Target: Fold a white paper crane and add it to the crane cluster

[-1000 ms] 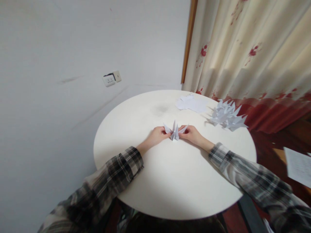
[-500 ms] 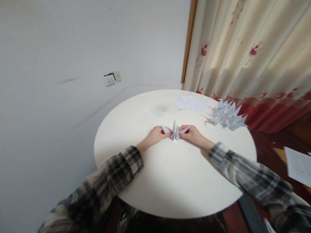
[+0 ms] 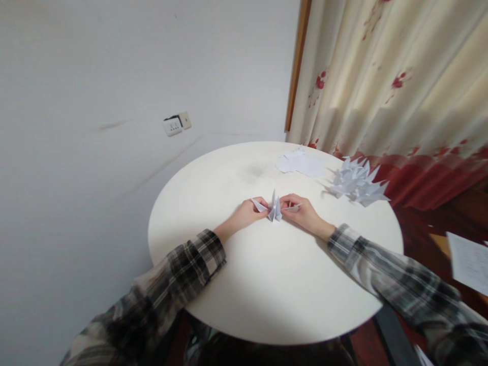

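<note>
A white origami paper crane (image 3: 274, 209) stands near the middle of the round white table (image 3: 267, 274), its wings spread to both sides and a pointed middle fold upright. My left hand (image 3: 248, 211) pinches the crane at its left wing, close to the body. On the opposite side my right hand (image 3: 301, 211) grips the right wing near its base, fingers bent around it. Parts of both wings are covered by the fingers.
Several folded white paper cranes (image 3: 356, 180) are heaped at the table's right rear edge. Flat white paper sheets (image 3: 301, 163) lie at the back. A wall with a socket (image 3: 173, 126) borders the left, and a floral curtain (image 3: 396, 81) hangs behind on the right.
My right hand's fingers have shifted on the right wing, which now lies flatter than before. My left hand and the crane's body have hardly moved.
</note>
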